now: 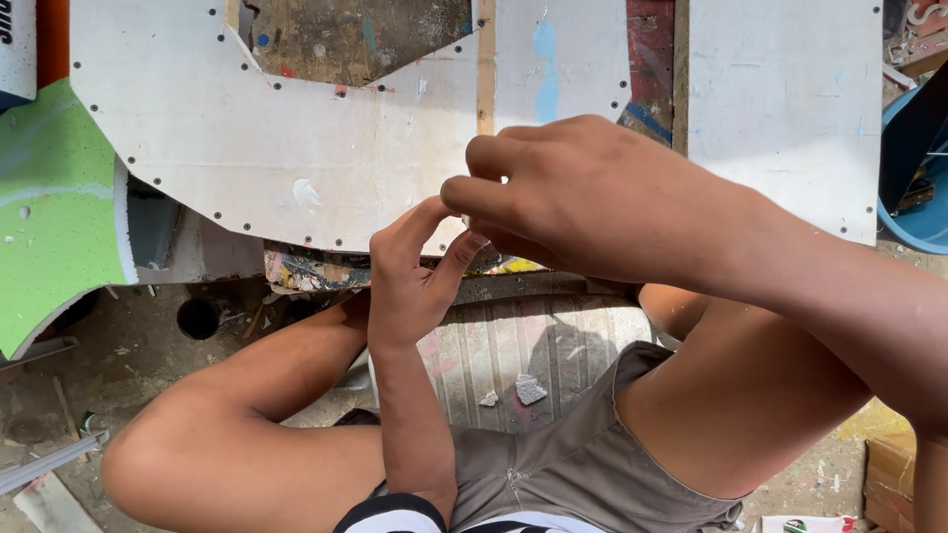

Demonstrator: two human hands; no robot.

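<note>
A big white board [296, 128], cut to an angled shape and dotted along its edges with small dark screws, fills the view from 9 to 12 o'clock. A second white panel [780, 109] lies at 1 o'clock, with a strip of worn, paint-stained wood between the 2. A green foam piece [49, 217] sits at 9 o'clock and the rim of a blue tub [913, 212] at 3 o'clock.

The person sits low, knees spread, over a dusty floor [138, 345] with a ribbed, paint-marked mat [523, 341] at 6 o'clock; 2 small white chips [529, 389] lie on it.

Both hands meet at the near edge of the board, at the center. The left hand [410, 276] reaches up with fingers raised; the right hand [583, 192] curls over it, fingertips pinched. They touch, apparently around something tiny, but what is clamped cannot be made out.

Most screws along the visible edges look seated, so the fastening seems well along; the spot under the hands appears to be what remains.
</note>
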